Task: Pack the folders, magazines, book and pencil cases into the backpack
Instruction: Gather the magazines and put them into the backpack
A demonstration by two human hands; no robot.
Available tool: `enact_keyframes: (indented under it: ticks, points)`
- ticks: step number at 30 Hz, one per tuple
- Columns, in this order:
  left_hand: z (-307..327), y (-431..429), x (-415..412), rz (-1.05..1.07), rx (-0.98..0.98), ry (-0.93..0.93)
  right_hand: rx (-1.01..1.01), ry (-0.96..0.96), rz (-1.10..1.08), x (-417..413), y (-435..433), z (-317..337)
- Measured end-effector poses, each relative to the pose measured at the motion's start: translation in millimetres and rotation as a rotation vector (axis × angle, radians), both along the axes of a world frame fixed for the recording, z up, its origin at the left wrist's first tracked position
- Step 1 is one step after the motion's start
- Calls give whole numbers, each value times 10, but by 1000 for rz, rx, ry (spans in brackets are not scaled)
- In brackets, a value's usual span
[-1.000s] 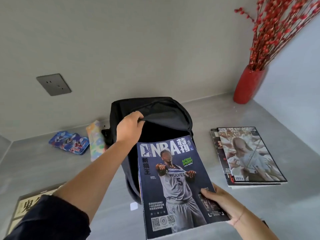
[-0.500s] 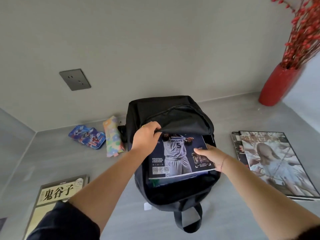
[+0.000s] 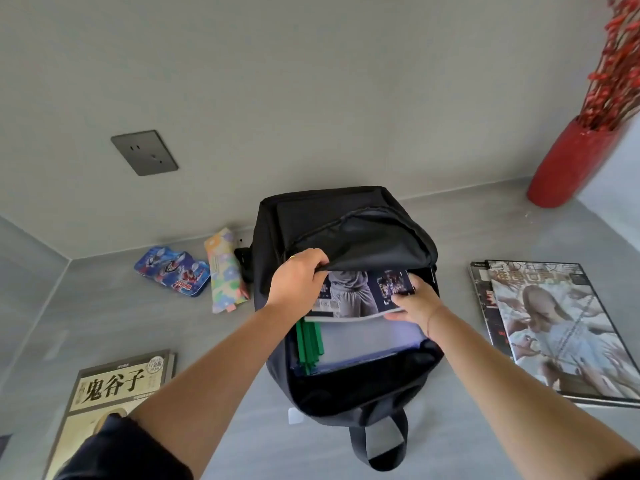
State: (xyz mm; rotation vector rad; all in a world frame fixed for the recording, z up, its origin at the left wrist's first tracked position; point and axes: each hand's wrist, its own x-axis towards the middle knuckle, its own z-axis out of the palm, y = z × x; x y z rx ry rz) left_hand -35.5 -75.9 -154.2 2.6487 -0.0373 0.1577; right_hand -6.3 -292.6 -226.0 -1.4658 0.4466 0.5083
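Head camera, looking down: the left hand (image 3: 299,277) grips the upper flap of the black fabric backpack (image 3: 349,233) and holds its mouth open. The right hand (image 3: 414,301) pinches the near corner of the dark-blue basketball magazine (image 3: 360,294), which sits mostly inside the bag, above clear plastic folders with green spines (image 3: 363,342). Two glossy magazines (image 3: 554,327), a beige book (image 3: 114,393) and two pencil cases (image 3: 194,273) lie on the grey tabletop (image 3: 121,313).

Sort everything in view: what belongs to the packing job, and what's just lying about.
Job: backpack, half-inserted magazine, folders inside, magazine stack, book, blue pencil case, floral pencil case.
Lying about: red vase, berry branches, wall socket.
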Motion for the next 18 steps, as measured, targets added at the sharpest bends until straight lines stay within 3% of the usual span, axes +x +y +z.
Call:
enact_keyframes:
  ticks: [2, 6, 11, 14, 16, 18]
  points:
    - [-33, 3, -17, 5, 10, -9, -132, -32, 31, 88, 102, 32]
    - [-102, -60, -51, 19, -16, 41, -782, -188, 180, 4, 77, 23]
    - [-115, -546, -84, -98, 39, -52, -730, -427, 160, -122, -329, 193]
    - [-86, -1144, -148, -182, -31, -88, -837, -414, 28, -119, -839, 227]
    - [-125, -1572, -204, -234, -144, -19, -973, -333, 3, -147, -1245, 187]
    - [-203, -1998, -234, -234, -270, 168, -1024, -246, -41, -226, -1692, 134]
